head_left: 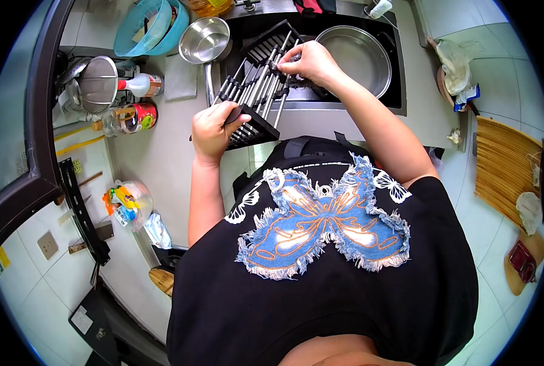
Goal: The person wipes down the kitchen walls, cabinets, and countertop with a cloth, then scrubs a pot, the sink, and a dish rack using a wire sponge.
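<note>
A black rack with several silver metal rods (256, 85) is held tilted over the front edge of the dark sink (396, 73). My left hand (214, 131) is closed around the rack's near left corner, its thumb over the black end panel. My right hand (313, 64) is at the rack's upper right part, thumb and forefinger pinched together at the rods; whatever is between the fingertips is too small to make out. A wide round metal pan (354, 58) sits in the sink to the right of the rack. Left of the rack is a small silver saucepan (205, 39), its handle pointing toward me.
Blue basins (150, 27) stand at the back left. Nearer are a grey cloth (181, 77), a strainer (98, 84), a white bottle with a red cap (142, 85) and a jar (125, 119). A wooden slatted board (507, 168) is at the right.
</note>
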`<state>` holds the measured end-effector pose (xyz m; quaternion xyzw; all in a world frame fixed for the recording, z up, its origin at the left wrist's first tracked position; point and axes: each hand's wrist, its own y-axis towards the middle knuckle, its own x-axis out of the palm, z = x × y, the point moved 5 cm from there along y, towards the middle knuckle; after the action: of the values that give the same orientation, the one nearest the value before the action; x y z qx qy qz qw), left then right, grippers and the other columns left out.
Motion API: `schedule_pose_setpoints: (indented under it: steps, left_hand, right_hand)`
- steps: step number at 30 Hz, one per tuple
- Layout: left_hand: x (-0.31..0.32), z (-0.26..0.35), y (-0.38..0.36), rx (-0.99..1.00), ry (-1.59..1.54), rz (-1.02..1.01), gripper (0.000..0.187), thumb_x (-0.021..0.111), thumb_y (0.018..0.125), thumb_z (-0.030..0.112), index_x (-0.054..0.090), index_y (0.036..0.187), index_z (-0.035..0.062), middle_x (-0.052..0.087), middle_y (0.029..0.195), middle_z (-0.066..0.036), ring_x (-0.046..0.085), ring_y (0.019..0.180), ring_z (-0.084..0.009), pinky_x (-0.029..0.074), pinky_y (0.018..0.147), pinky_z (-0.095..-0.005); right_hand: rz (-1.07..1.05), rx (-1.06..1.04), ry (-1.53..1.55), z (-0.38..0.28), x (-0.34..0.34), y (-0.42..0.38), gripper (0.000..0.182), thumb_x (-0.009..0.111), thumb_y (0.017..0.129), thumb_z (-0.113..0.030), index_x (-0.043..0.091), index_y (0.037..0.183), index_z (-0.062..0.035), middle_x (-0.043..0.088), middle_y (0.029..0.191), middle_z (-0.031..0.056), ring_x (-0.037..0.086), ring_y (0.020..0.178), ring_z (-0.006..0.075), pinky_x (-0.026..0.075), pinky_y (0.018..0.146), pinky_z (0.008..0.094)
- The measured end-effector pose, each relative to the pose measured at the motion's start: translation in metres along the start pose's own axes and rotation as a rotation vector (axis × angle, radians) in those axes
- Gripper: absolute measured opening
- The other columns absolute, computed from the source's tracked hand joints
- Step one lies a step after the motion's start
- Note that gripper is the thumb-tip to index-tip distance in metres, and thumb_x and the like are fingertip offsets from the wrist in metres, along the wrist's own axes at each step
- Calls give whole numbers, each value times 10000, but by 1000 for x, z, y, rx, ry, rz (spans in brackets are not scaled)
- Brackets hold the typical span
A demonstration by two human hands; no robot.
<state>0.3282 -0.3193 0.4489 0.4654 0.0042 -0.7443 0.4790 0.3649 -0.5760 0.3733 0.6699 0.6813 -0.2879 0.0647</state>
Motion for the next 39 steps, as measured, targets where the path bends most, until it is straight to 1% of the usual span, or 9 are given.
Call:
schedule_pose_setpoints:
  steps: [4,8,12,14,19,22,24,28,39]
  left_hand:
    - [-6,-5,-9,-22,-24,61,320,826,766,304,648,810,43,619,698,-96,606,612,-288,472,573,-365]
    - [-13,-4,-16,-53,-23,67,327,825,767,315,642,801,47,603,678,-85,590,592,-281,460,560,-361]
    - [-19,-4,-21,-41,26,88,359,825,756,349,634,790,47,603,669,-77,589,584,-274,459,549,-352]
    - [-20,-6,-24,-49,38,85,361,826,753,353,637,792,48,609,670,-75,596,586,-273,465,548,-351]
    - [-19,-4,-24,-62,77,44,360,831,741,363,643,786,59,630,677,-63,619,588,-263,486,545,-348]
    - [-18,-3,-23,-26,98,37,359,828,743,377,642,774,72,640,683,-55,629,587,-259,494,543,-346]
    - [-18,-1,-23,-2,117,50,363,824,748,393,637,761,82,641,680,-49,629,583,-256,494,540,-343]
    - [-16,-1,-24,-6,129,39,372,817,754,408,631,756,86,631,667,-50,627,580,-255,489,534,-346]
    - [-13,-2,-22,-12,118,38,376,806,768,409,608,741,90,609,658,-50,617,575,-254,483,528,-355]
  right_hand:
    - [-82,37,207,4,14,8,261,864,767,-242,784,890,-26,712,718,56,626,605,90,506,602,240]
    - [-149,62,455,-2,19,7,241,870,779,-172,763,889,14,703,755,49,587,592,73,479,577,236]
    - [-147,51,319,-4,22,9,261,870,778,-228,783,893,-10,696,737,39,574,578,70,473,566,239]
    - [-159,78,213,-7,25,6,272,862,797,-236,775,934,-19,681,731,-3,526,596,37,428,566,209]
    - [-191,107,219,-6,34,8,259,855,806,-235,784,932,-20,696,740,-6,520,592,39,424,566,208]
    - [-251,140,328,-1,41,8,231,838,821,-219,787,932,-23,716,770,7,553,621,43,433,587,209]
    - [-237,197,444,8,46,11,217,850,796,-185,806,928,-18,740,788,51,596,604,83,489,588,243]
    - [-262,239,504,10,48,9,195,848,792,-166,800,909,-18,749,802,57,611,618,88,491,585,240]
    - [-329,314,625,16,44,8,223,787,842,-183,760,983,-13,749,847,50,701,711,111,575,694,246]
